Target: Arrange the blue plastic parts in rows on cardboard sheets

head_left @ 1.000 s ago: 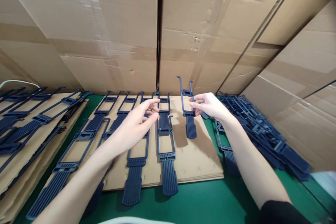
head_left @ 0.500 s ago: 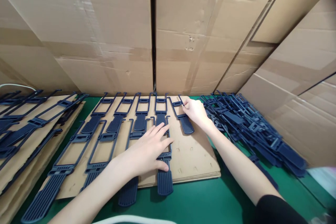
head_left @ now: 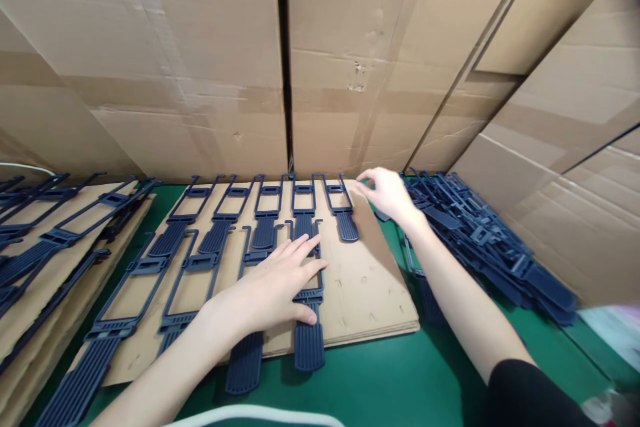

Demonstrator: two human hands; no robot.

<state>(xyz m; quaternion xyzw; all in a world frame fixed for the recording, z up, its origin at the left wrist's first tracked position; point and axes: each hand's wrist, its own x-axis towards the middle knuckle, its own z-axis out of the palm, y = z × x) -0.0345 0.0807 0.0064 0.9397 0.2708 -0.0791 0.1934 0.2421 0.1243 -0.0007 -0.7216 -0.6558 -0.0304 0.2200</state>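
Note:
My left hand (head_left: 277, 287) lies with fingers spread over dark blue plastic pieces in the front row, its thumb near the ribbed tongue of one front piece (head_left: 309, 340). Each piece has an open rectangular frame with hooked ends and a ribbed flat tongue. My right hand (head_left: 389, 195) hovers by the far right corner of the cardboard sheet (head_left: 367, 280), fingers bent and nothing seen in them. Just left of it, the rightmost back-row piece (head_left: 346, 223) lies on the sheet, apart from the fingers. The left hand and forearm partly hide several front pieces.
A heap of similar blue pieces (head_left: 480, 240) lies on the green table (head_left: 380, 380) at right. More pieces sit on stacked cardboard (head_left: 55, 320) at left. Large cardboard boxes (head_left: 200, 67) wall the back. A white cable (head_left: 260, 413) crosses the near edge.
My right hand has let go of the rightmost back-row piece and moved right. That piece now lies straighter and nearer its neighbour. My left hand stays nearly where it was.

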